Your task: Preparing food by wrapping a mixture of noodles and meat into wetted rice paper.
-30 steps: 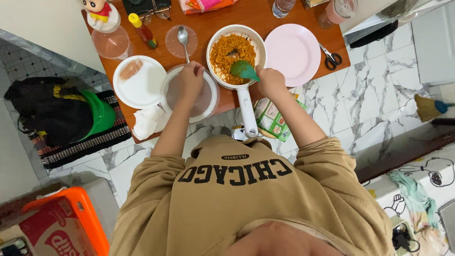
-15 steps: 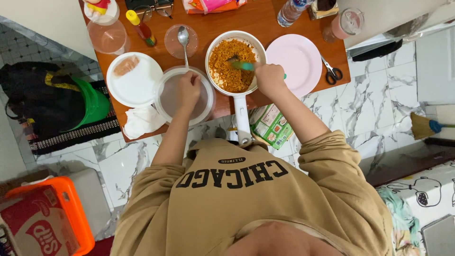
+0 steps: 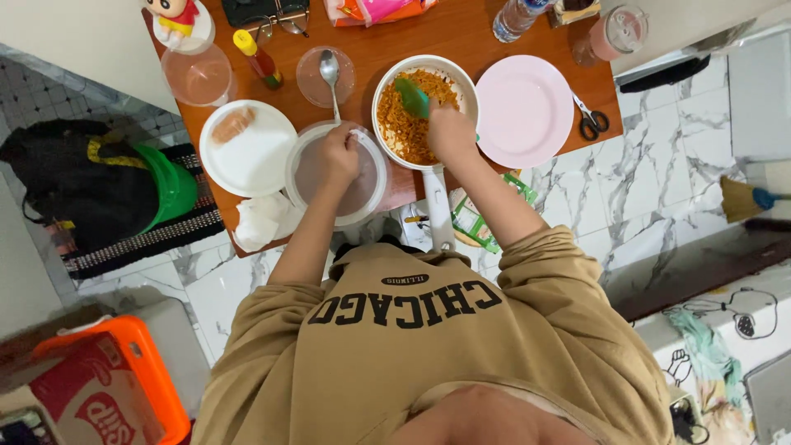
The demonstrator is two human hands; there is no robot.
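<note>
The right hand (image 3: 450, 132) is clenched around the handle of a green spatula (image 3: 411, 96), whose blade points toward eleven o'clock and lies over the orange fried noodles (image 3: 414, 115) in a white frying pan (image 3: 465, 86). The pan sits near the middle of the wooden table (image 3: 428, 37), its long white handle (image 3: 437, 210) running toward six o'clock, past the table edge and under the right forearm.

The left hand (image 3: 339, 154) is curled, fingers bent down, resting on the far rim of a clear round bowl (image 3: 306, 177) that stands just beside the pan at its nine o'clock. Whether the fingers pinch the rim or only press on it cannot be told.

At the bowl's nine o'clock lies a white plate (image 3: 255, 161) with a pale piece of food (image 3: 233, 125). At its twelve o'clock a metal spoon (image 3: 331, 72) rests on a clear lid (image 3: 311, 78). An empty pink plate (image 3: 527, 111) sits at the pan's three o'clock, with scissors (image 3: 592, 120) just beyond it. A crumpled white tissue (image 3: 262, 218) lies at the near table edge.
</note>
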